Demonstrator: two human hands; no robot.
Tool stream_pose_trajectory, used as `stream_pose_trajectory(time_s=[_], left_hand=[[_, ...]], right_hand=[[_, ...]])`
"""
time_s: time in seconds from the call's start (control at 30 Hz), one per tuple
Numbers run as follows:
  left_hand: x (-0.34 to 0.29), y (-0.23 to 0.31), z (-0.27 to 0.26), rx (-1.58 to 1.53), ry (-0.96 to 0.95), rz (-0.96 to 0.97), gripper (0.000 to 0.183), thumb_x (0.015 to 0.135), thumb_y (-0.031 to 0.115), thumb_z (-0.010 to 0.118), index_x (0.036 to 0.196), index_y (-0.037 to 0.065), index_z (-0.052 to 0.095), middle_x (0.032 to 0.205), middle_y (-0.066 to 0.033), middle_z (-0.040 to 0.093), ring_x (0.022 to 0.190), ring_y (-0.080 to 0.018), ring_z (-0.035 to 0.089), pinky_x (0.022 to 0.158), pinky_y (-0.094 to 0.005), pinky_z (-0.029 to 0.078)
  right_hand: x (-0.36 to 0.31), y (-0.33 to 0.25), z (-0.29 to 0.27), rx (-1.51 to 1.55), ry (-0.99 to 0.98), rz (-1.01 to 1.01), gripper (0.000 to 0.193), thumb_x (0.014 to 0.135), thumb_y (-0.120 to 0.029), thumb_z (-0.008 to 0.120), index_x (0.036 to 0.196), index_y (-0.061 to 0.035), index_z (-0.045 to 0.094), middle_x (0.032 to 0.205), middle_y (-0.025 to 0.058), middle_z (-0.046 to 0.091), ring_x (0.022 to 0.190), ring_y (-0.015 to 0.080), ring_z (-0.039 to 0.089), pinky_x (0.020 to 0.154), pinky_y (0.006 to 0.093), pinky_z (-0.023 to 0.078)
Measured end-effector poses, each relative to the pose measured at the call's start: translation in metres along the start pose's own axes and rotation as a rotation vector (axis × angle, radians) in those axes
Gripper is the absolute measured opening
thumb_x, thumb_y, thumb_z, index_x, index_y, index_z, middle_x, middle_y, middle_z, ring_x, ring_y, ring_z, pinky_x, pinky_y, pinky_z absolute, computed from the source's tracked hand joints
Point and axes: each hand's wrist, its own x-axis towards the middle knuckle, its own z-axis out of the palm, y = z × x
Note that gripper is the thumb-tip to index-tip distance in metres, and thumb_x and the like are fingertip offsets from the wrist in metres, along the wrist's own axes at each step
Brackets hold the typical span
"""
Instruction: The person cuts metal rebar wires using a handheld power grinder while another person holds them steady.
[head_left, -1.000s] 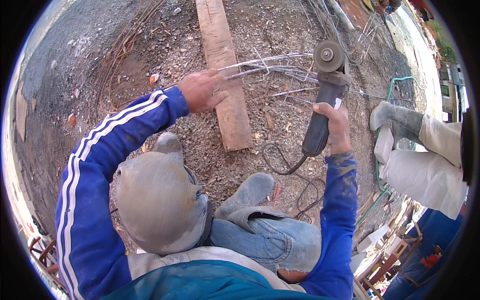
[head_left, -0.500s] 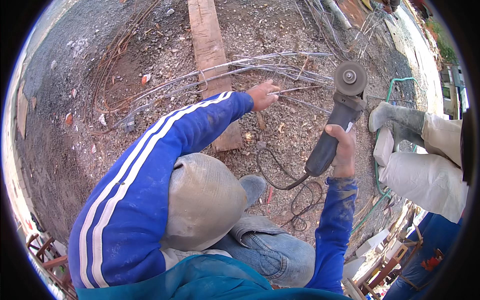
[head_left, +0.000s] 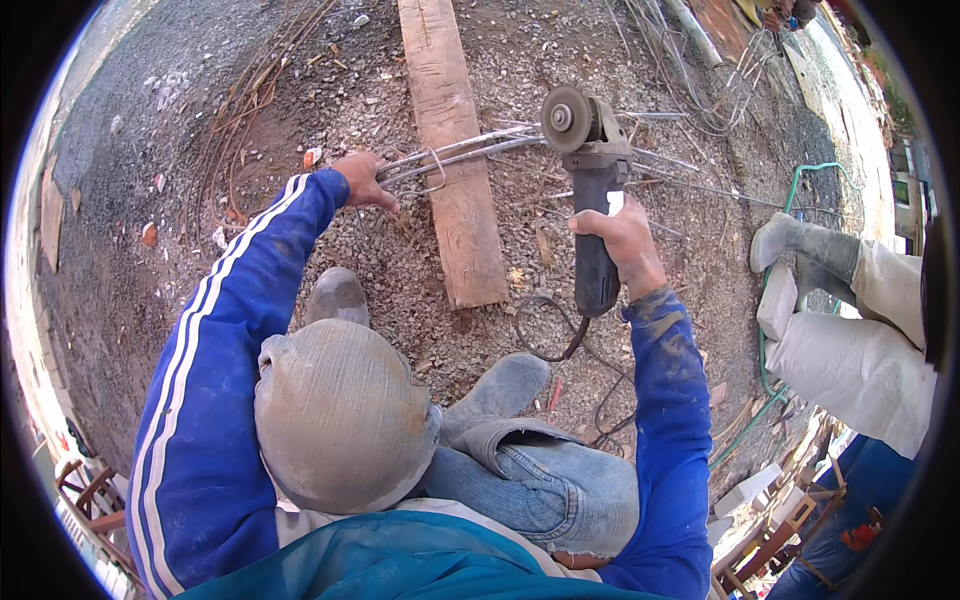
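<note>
My right hand [head_left: 622, 240] is closed round the body of a dark angle grinder [head_left: 597, 235], its thumb across the front. The grinder points away from me, its round grey disc [head_left: 565, 118] at the far end, overlapping the view of the steel bars. To the left, my left hand [head_left: 365, 182] is wrapped over a bundle of thin steel bars [head_left: 465, 152], thumb below them. A bent wire tie [head_left: 437, 168] loops round the bundle. The bars cross a wooden plank [head_left: 460, 215]; their left ends are hidden behind my hand and sleeve.
The grinder's black cord [head_left: 530, 350] coils on the gravel near my boot [head_left: 510, 380]. Rusty rods [head_left: 250, 95] lie at the far left. On the right stands another person in rubber boots [head_left: 800, 245], next to a green hose [head_left: 790, 190]. More tangled rods lie far right.
My left hand has moved left along the bars and taken hold of them. The grinder has swung left, its disc now over the bars near the plank. My knee has shifted left.
</note>
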Motion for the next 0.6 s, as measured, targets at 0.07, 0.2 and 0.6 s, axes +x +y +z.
stream_pose_trajectory(time_s=[0.07,0.2,0.6], left_hand=[[0.004,0.008,0.008,-0.076,-0.042,0.036,0.068,0.073,0.045,0.076,0.12,0.0,0.056,0.103,-0.0249,0.068,0.099,-0.0402,0.066,0.089,-0.0458,0.051],[-0.002,0.009,0.043,0.052,0.289,0.062,0.045,0.08,0.036,0.069,0.104,0.001,0.054,0.094,-0.0243,0.067,0.091,-0.042,0.066,0.083,-0.0503,0.052],[-0.007,0.01,0.056,0.048,0.461,0.072,0.04,0.084,0.033,0.066,0.109,0.005,0.05,0.1,-0.0195,0.068,0.093,-0.0373,0.067,0.079,-0.0487,0.053]], right_hand=[[0.005,-0.002,0.005,-0.055,-0.007,0.019,0.039,0.063,-0.017,0.081,0.093,0.0006,0.063,0.079,0.0022,0.064,0.066,0.0114,0.059,0.059,0.0286,0.049],[0.016,0.0,0.017,-0.154,0.015,0.065,0.038,0.063,-0.018,0.081,0.091,0.0003,0.063,0.078,0.0031,0.064,0.065,0.0125,0.06,0.059,0.0291,0.049],[0.045,0.008,0.037,-0.369,0.003,0.097,0.045,0.059,-0.021,0.082,0.093,0.0031,0.063,0.08,0.007,0.067,0.066,0.0155,0.062,0.062,0.031,0.052]])
